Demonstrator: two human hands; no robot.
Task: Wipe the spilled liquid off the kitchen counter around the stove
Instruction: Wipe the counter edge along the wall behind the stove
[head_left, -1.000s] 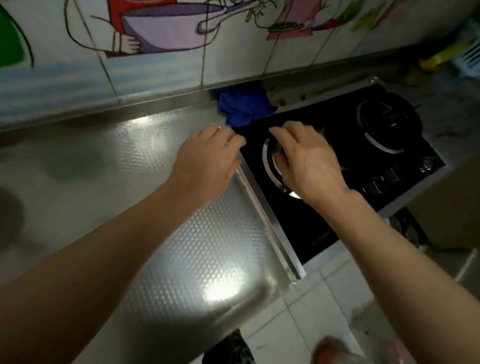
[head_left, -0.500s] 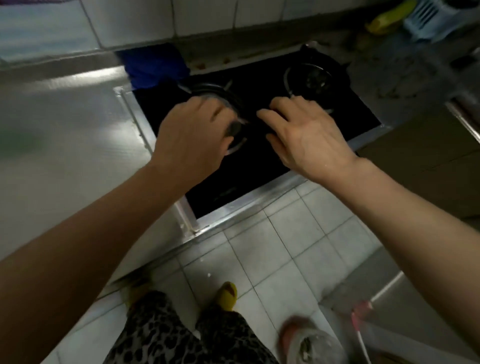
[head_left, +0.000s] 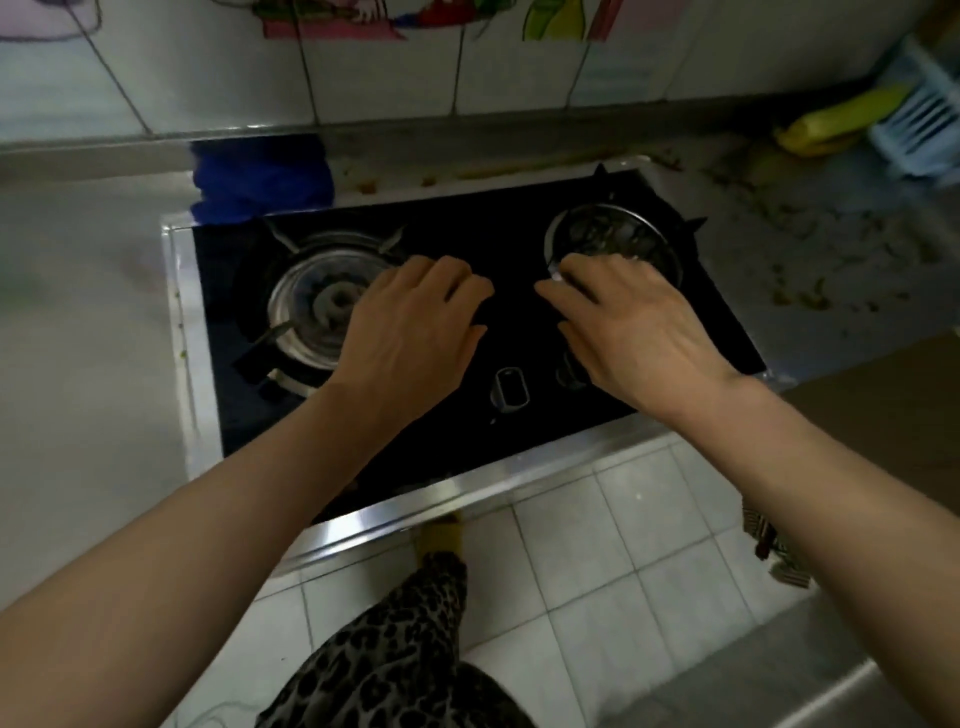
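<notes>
Your left hand (head_left: 415, 332) and right hand (head_left: 631, 332) hover side by side over the middle of the black stove (head_left: 519, 244), palms down, fingers loosely spread and holding nothing; whether they touch the glass is not clear. The left hand sits at the 3 o'clock edge of the left burner (head_left: 322, 306), and the fingertips of the right hand reach the 7 o'clock rim of the right burner (head_left: 613, 244). A small knob (head_left: 510, 388) shows on the glass between your wrists, toward 6 o'clock. The counter (head_left: 83, 322) to the stove's 9 o'clock is pale metal, with faint smudges on it. A blue cloth (head_left: 262, 176) lies bunched at the stove's 11 o'clock corner, against the low metal ledge under the wall tiles (head_left: 384, 78), which carry bright cartoon drawings. Brown stains run along the strip behind the stove at 12 o'clock, and many more brownish specks and smears scatter over the grey counter at 2 to 3 o'clock. Farther off at 2 o'clock a yellow-green object (head_left: 841, 122) lies beside a pale blue rack (head_left: 922, 130). Below the stove's metal front edge you see the white floor tiles (head_left: 597, 561), your spotted trousers (head_left: 395, 654) and a yellow slipper (head_left: 441, 538).
</notes>
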